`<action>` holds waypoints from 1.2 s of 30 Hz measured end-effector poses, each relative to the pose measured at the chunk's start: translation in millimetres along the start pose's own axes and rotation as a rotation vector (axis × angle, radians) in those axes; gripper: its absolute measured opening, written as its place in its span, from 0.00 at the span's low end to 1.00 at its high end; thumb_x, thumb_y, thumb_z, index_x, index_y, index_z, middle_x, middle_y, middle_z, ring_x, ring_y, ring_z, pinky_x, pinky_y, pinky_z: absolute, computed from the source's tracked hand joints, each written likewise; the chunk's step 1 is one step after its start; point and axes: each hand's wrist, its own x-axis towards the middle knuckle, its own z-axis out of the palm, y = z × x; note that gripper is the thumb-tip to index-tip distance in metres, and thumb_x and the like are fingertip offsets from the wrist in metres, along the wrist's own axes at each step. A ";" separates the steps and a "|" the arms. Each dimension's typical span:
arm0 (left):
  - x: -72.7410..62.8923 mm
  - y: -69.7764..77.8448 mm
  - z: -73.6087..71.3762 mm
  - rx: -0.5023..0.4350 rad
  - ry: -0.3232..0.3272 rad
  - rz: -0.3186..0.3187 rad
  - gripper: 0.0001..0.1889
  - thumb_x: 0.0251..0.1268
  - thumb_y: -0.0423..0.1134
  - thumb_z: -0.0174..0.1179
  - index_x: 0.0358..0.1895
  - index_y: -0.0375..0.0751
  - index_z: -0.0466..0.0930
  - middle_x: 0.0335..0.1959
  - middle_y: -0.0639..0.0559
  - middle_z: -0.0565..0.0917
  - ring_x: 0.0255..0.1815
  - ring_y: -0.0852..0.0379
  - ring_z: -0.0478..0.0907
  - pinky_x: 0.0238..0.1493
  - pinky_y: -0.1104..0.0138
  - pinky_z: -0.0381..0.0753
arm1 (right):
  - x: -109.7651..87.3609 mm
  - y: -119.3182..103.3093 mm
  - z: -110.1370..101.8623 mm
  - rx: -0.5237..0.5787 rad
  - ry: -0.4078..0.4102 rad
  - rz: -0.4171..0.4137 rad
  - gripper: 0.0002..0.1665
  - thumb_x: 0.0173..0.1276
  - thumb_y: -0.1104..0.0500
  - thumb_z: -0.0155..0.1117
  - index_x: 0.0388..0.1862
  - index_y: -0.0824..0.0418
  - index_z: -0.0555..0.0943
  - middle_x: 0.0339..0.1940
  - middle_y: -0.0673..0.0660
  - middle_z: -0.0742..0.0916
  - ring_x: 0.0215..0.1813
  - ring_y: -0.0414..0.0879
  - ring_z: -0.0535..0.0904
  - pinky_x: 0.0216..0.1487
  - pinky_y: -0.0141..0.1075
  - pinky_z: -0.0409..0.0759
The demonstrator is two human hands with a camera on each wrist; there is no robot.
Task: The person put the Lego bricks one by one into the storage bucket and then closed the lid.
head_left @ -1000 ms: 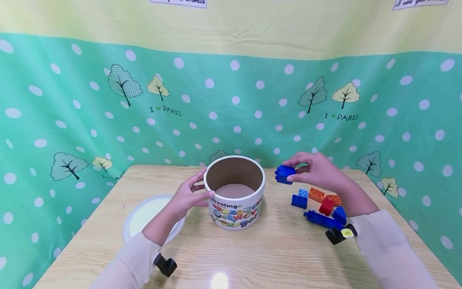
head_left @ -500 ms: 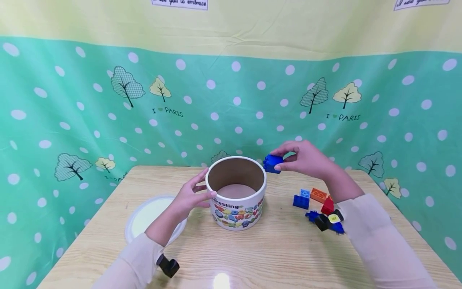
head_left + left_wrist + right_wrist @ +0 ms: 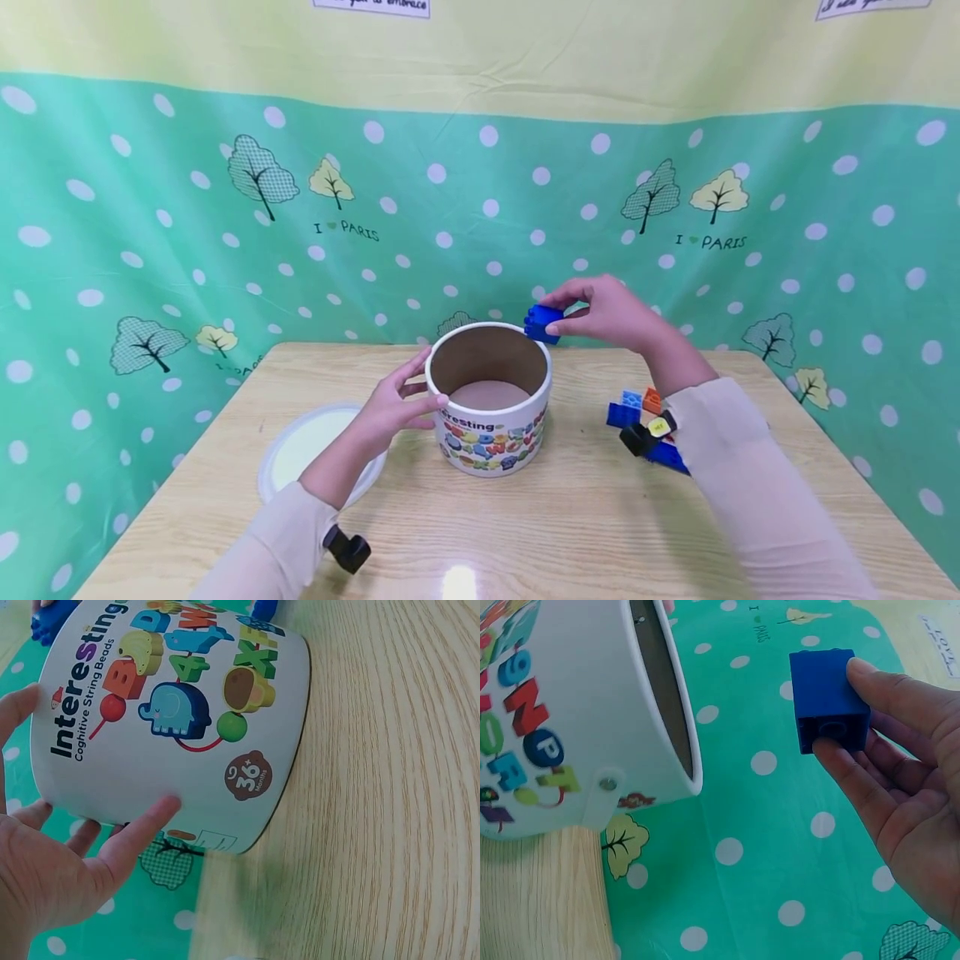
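In the head view a white round bucket (image 3: pixel 495 446) with printed coloured letters stands uncovered on the table, its brown inside showing. My left hand (image 3: pixel 393 408) rests against its left side, fingers spread along the outer wall. The thumb lies extended against the printed wall (image 3: pixel 187 769) in the left wrist view. Between thumb and fingers my right hand (image 3: pixel 607 312) pinches a blue toy building brick (image 3: pixel 543 323), raised at the bucket's back right rim. Studs on the brick face left. In the right wrist view this brick (image 3: pixel 829 697) shows its hollow underside, beside the bucket's rim.
A round white lid (image 3: pixel 307 446) lies left of the bucket, partly under the left forearm. Right of it are blue bricks (image 3: pixel 624 414), an orange brick (image 3: pixel 652 401) and a long blue piece (image 3: pixel 669 457), partly hidden by the right sleeve. A polka-dot curtain (image 3: pixel 487 208) hangs behind the table.
My right hand has moved left and upward with the blue brick, from above the loose bricks to the bucket's rim. The left hand and the bucket have stayed in place.
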 end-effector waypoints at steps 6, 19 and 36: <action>-0.4 -0.3 0.1 -0.004 -0.002 0.000 0.46 0.59 0.37 0.69 0.78 0.56 0.52 0.74 0.39 0.56 0.71 0.34 0.57 0.50 0.44 0.80 | 14.8 -4.6 5.0 0.011 -0.020 0.041 0.24 0.59 0.55 0.75 0.55 0.59 0.83 0.51 0.57 0.85 0.53 0.51 0.80 0.53 0.44 0.82; -0.5 -1.8 2.2 -0.026 -0.003 0.005 0.47 0.58 0.36 0.70 0.78 0.54 0.52 0.74 0.38 0.55 0.72 0.33 0.56 0.48 0.46 0.82 | 39.2 2.1 26.0 0.144 -0.036 0.116 0.21 0.59 0.58 0.75 0.51 0.62 0.84 0.45 0.57 0.87 0.48 0.50 0.81 0.51 0.42 0.81; 0.4 3.2 -1.1 -0.010 -0.006 -0.005 0.47 0.57 0.35 0.69 0.78 0.54 0.52 0.73 0.37 0.56 0.70 0.33 0.57 0.48 0.46 0.82 | 60.3 25.1 52.5 0.409 0.010 0.222 0.23 0.59 0.55 0.75 0.53 0.61 0.83 0.48 0.59 0.86 0.50 0.52 0.83 0.57 0.44 0.79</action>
